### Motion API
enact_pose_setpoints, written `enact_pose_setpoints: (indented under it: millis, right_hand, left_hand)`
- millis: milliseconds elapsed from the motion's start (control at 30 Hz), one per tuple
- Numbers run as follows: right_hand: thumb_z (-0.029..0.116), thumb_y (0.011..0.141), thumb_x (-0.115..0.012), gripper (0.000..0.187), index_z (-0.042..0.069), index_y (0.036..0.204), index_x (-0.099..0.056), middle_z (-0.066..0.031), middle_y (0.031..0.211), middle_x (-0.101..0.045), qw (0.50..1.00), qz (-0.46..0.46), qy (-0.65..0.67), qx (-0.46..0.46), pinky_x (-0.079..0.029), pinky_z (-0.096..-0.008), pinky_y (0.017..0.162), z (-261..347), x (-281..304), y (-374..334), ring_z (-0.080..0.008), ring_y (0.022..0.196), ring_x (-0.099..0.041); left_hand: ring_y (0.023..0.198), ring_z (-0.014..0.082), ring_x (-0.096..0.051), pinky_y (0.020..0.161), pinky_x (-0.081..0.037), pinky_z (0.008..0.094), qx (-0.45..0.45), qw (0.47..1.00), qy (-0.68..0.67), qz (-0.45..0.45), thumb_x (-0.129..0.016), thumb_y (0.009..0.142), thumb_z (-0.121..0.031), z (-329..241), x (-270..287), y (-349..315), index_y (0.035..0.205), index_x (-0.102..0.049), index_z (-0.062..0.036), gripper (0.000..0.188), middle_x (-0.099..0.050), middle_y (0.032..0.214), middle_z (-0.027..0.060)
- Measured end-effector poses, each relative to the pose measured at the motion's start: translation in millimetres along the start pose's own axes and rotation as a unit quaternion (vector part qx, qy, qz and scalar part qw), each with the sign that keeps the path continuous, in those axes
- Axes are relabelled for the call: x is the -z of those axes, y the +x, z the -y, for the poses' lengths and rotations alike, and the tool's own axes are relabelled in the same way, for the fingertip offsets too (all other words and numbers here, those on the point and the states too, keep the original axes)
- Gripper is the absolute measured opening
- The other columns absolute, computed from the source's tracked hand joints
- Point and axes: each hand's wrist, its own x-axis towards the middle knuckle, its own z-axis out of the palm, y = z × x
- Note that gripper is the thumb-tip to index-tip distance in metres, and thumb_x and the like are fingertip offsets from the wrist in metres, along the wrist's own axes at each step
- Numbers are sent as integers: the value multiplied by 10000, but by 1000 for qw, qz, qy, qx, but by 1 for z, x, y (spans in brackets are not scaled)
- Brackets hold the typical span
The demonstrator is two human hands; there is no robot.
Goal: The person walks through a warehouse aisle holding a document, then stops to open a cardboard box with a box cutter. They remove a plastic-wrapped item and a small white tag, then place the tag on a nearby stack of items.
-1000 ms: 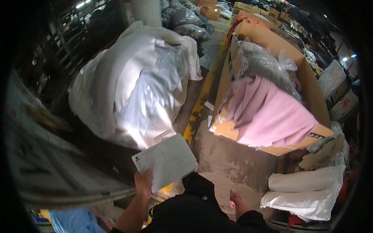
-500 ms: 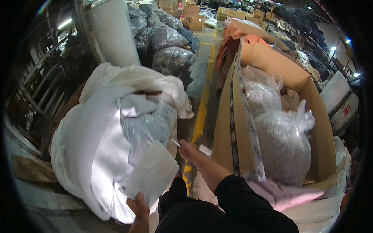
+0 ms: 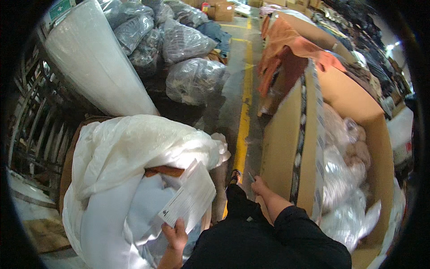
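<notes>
Our left hand (image 3: pixel 176 236) has its grip closed on the near edge of a paper (image 3: pixel 191 193), held above pale cloth (image 3: pixel 107 219); its print is too fine to read. Our right hand (image 3: pixel 260 185) curls its grip around a slim thing (image 3: pixel 251 176), too small to identify; whether it touches the box (image 3: pixel 283 143), we cannot tell. The lower edge cuts off our left forearm (image 3: pixel 170 260).

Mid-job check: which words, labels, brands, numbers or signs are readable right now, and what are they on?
No text is clear enough to quote.
Paper sheet in the left hand: printed lines and a dark logo, too small.
Green sign, upper left: pale markings, blurred.
Red mark on the white package, far right: too small.
</notes>
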Motion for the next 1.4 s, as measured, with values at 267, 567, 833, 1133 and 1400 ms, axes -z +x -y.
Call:
enact_pose_setpoints:
  millis: [267,567,833,1133,1400]
  right_hand:
    - [90,866,-543,387,-5,1239,-581,-213,1089,-680,993,53,53,89,-543,-429,763,116,121,217,-351,948,-678]
    - [156,795,-635,354,-8,1108,-631,-209,957,-691,968,68,214,114,-530,-423,764,206,248,402,-296,858,-692]
    - [263,793,-653,357,-13,1020,-651,-251,909,-688,978,0,199,59,-522,-447,805,311,414,586,-385,877,-672]
    - [270,822,-591,374,-6,1068,-646,-298,1040,-655,992,-114,43,24,-492,-496,893,414,564,781,-451,1049,-615]
    - [282,850,-581,369,25,1103,-659,-244,1084,-671,990,-87,104,-34,-484,-488,930,498,728,1043,-422,1056,-629]
  left_hand:
    - [877,417,-671,793,-512,435,121,974,61,180,-588,945,-282,-4,-218,197,1167,-589,48,398,-680,961,272]
    - [906,250,-671,817,-506,371,124,959,-29,254,-570,970,-241,-26,-421,408,1102,-616,44,317,-701,969,206]
    - [970,207,-667,846,-506,341,171,957,-78,221,-576,952,-138,-28,-606,628,1144,-624,52,275,-715,1043,165]
    - [956,266,-682,850,-505,346,98,972,-69,204,-577,930,-118,-48,-762,866,1122,-624,64,269,-714,1011,175]
    - [947,336,-689,832,-511,393,77,974,46,208,-599,903,-126,-22,-1026,1094,1127,-618,54,287,-705,1013,219]
